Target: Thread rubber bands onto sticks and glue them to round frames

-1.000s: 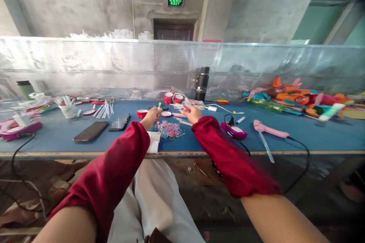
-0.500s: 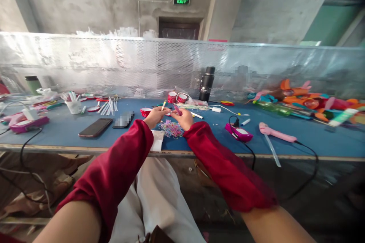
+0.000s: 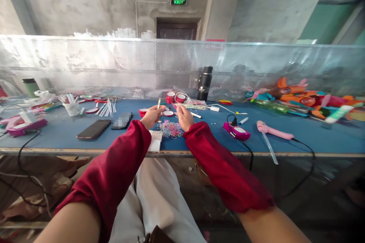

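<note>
My left hand (image 3: pixel 153 116) is closed around a slim white and yellow stick (image 3: pixel 159 103), which points upward from the fingers. To its right, my right hand (image 3: pixel 185 117) is closed with fingertips together, and a bit of a pink stick-like thing (image 3: pixel 175 106) shows at them; most of it is hidden. A loose pile of small coloured rubber bands (image 3: pixel 171 129) lies on the table just below and between both hands. Behind the gap between the hands is a red and white tape roll (image 3: pixel 168 113), lying flat. White paper (image 3: pixel 154 142) lies under my left wrist.
Two phones (image 3: pixel 94 129) and a cup of white sticks (image 3: pixel 71 108) stand left. A black thermos (image 3: pixel 205 83) and tape rolls (image 3: pixel 170 97) are at the back. On the right are a purple device (image 3: pixel 237 131), a corded pink glue gun (image 3: pixel 273 131) and colourful toys (image 3: pixel 308 100).
My hands have drawn apart slightly, opening a gap where the tape roll shows. The left stick is more upright. The pink thing in my right hand is less visible.
</note>
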The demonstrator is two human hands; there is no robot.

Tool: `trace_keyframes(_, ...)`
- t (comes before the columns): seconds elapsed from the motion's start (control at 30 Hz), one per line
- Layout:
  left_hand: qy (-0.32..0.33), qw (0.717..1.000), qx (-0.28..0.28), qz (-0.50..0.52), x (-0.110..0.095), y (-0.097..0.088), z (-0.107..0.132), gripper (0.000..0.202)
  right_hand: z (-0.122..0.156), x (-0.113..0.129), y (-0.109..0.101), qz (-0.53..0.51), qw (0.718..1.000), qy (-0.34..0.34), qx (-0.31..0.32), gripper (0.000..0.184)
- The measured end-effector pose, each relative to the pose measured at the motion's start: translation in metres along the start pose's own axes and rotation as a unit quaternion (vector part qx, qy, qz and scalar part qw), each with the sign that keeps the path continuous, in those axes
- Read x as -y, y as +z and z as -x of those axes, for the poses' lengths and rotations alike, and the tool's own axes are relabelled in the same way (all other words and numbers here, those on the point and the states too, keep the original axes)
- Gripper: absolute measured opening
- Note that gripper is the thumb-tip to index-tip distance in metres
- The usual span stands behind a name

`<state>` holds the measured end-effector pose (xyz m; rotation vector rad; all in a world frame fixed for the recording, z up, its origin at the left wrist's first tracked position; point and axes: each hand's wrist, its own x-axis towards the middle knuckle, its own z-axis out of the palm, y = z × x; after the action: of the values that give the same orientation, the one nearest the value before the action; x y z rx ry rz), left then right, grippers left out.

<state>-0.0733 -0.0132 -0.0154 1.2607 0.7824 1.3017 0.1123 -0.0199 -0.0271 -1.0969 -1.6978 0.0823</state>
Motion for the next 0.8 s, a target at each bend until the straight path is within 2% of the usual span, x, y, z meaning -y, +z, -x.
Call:
trace_keyframes(0.13,0.006,0.995,-0.042,0.096,-0.0069,-0.0014,0.0006,0.027,0.0007,-0.0055,-0.0017,0.073,0.995,-0.06,-0.013,0.024)
trace_keyframes(0.27,0.001,0.993,-0.054,0.101,-0.0084,-0.0014,0.001,0.027,0.0019,-0.0045,-0.0023,0.099,0.991,-0.088,-0.006,0.022)
trace_keyframes(0.47,0.002,0.994,-0.033,0.103,-0.0058,0.0009,0.002,0.032,0.0027,-0.0005,-0.0036,0.113,0.99,-0.087,0.015,0.022)
trace_keyframes(0.63,-0.014,0.997,0.003,0.074,-0.0041,0.0011,0.0022,0.027,0.0029,-0.0012,-0.0022,0.098,0.991,-0.093,0.011,0.022)
trace_keyframes(0.8,-0.009,0.999,0.004,0.051,-0.0034,-0.0014,0.002,0.025,0.0029,-0.0032,-0.0013,0.076,0.992,-0.095,0.033,0.024)
